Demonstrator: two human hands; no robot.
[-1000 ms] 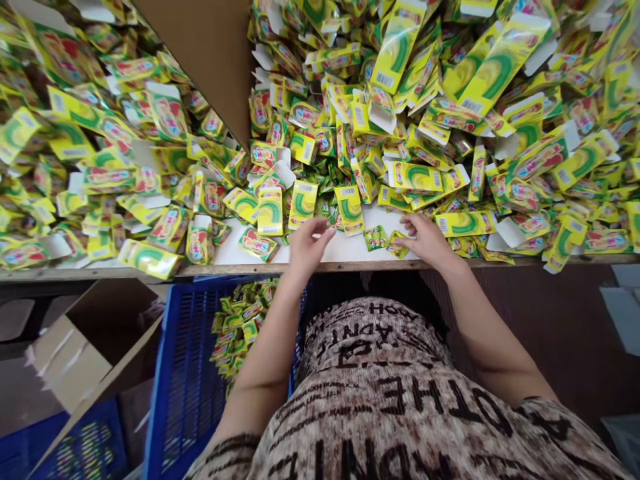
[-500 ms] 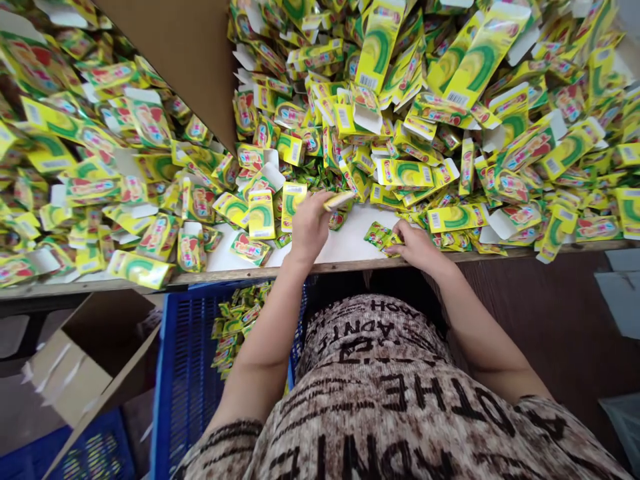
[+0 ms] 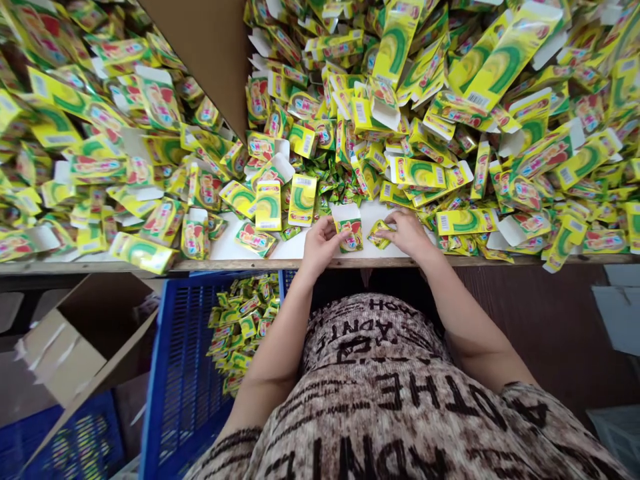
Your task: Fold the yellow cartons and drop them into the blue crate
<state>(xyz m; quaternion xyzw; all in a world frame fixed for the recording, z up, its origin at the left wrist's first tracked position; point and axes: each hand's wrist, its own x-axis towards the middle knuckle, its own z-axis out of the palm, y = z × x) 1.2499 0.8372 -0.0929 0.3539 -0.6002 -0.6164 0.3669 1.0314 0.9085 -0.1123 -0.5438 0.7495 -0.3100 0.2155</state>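
The table (image 3: 320, 250) in front of me is heaped with yellow-green cartons (image 3: 480, 87), flattened and half-folded, and a brown cardboard divider (image 3: 210, 53) splits the heap. Below the edge on my left a blue crate (image 3: 175, 373) holds a mound of filled packs (image 3: 243, 323). Half a second ago my left hand (image 3: 320, 245) was up at the pile pinching a flat carton; now it has drawn back to the bare white patch and grips that small carton (image 3: 349, 227) upright, white flap open at the top. So the box is ready for filling. My right hand (image 3: 407, 230) has slid inward, fingers closed on a sachet (image 3: 379, 233) just beside the carton's right side, not yet inside.
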